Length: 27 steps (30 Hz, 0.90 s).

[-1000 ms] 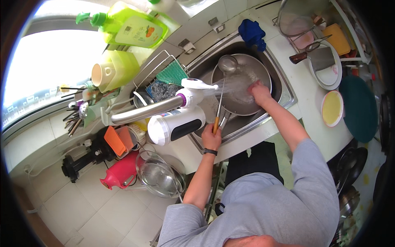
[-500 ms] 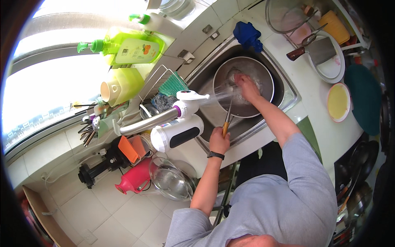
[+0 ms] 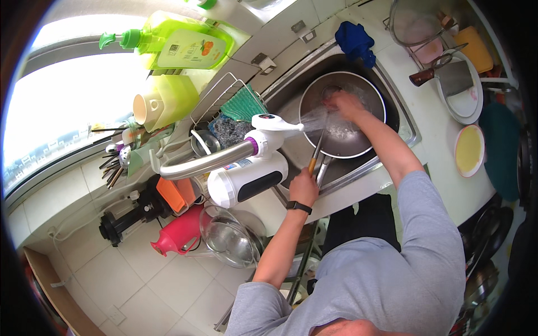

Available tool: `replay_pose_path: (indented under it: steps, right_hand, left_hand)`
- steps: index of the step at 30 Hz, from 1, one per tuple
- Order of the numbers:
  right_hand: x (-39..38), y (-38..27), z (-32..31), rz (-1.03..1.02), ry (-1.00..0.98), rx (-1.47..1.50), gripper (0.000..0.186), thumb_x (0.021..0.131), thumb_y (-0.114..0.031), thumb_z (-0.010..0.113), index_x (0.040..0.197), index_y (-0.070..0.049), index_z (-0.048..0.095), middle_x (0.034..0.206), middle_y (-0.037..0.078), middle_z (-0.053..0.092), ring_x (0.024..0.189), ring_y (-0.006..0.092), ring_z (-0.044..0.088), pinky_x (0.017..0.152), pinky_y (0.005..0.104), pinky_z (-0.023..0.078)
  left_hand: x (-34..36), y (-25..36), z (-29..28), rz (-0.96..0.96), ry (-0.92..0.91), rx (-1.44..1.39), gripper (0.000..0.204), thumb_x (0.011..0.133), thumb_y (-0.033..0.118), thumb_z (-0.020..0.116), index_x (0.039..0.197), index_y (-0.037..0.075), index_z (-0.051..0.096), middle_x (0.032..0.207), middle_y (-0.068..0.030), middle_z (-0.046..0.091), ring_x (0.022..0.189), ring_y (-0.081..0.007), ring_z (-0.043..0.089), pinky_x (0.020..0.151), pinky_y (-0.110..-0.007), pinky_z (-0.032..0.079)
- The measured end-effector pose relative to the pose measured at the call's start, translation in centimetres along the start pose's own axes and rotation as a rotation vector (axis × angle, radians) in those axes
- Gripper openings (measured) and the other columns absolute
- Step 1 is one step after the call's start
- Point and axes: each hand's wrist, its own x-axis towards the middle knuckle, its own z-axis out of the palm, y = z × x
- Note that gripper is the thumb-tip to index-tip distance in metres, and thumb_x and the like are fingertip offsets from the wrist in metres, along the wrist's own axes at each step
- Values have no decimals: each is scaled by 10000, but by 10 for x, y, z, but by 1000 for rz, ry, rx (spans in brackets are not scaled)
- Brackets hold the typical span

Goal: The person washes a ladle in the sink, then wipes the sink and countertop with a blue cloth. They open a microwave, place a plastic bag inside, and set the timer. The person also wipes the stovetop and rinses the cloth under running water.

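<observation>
A wide dark pan [image 3: 358,143] with a pale rim sits in the steel sink, its metal handle [image 3: 323,169] pointing toward me. Into it sprays water from the white faucet head [image 3: 268,137]. My left hand [image 3: 303,189], with a dark band at the wrist, is closed round the wooden handle of a long metal ladle [image 3: 319,149]. The ladle's round head lies inside the pan toward its far side. There my right hand [image 3: 346,106] has its fingers curled against that head; spray and motion partly hide the fingertips.
A blue cloth [image 3: 354,43] hangs over the sink's far edge. On the right counter are a cleaver [image 3: 454,77] on a white dish and a yellow-centred plate [image 3: 469,150]. A wire rack [image 3: 216,101] with scrubbers and a green soap bottle [image 3: 190,47] stand left.
The whole view has shifted a little, moving the sink rightward in the picture. My right hand has gone slightly farther up to the ladle's head, while my left keeps its hold on the handle.
</observation>
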Motion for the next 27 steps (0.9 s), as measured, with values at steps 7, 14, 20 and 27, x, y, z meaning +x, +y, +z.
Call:
replay_pose_path:
  steps: [7, 14, 20, 27]
  right_hand:
    - [-17, -15, 37, 75, 218, 457, 288, 813, -62, 654, 1088, -93, 735, 1213, 126, 674, 1145, 356, 619, 969, 409, 505]
    - [-101, -118, 15, -219, -20, 535, 388, 754, 85, 592, 1103, -38, 708, 1181, 152, 680, 1138, 379, 621, 952, 426, 525]
    - [-112, -135, -21, -356, 114, 583, 423, 751, 99, 610, 1143, -53, 657, 1179, 135, 665, 1116, 376, 615, 940, 451, 518]
    - [-68, -28, -6, 22, 138, 292, 418, 767, 62, 628, 1160, -68, 683, 1330, 144, 626, 1151, 355, 615, 994, 430, 497]
  left_hand:
    - [5, 12, -11, -13, 11, 11, 195, 893, 162, 683, 953, -11, 616, 792, -264, 685, 784, -469, 673, 715, -564, 542]
    - [16, 6, -29, 39, -12, -108, 252, 869, 173, 696, 1019, -27, 669, 798, -270, 675, 803, -447, 682, 713, -521, 527]
    - [37, 2, -51, -297, -392, -799, 217, 975, 189, 645, 1100, 19, 693, 676, -13, 591, 504, -110, 503, 447, -280, 375]
    - [-1, -8, -76, -733, -878, -1907, 353, 1064, 221, 527, 1348, 12, 551, 744, 55, 458, 485, -18, 336, 378, -185, 242]
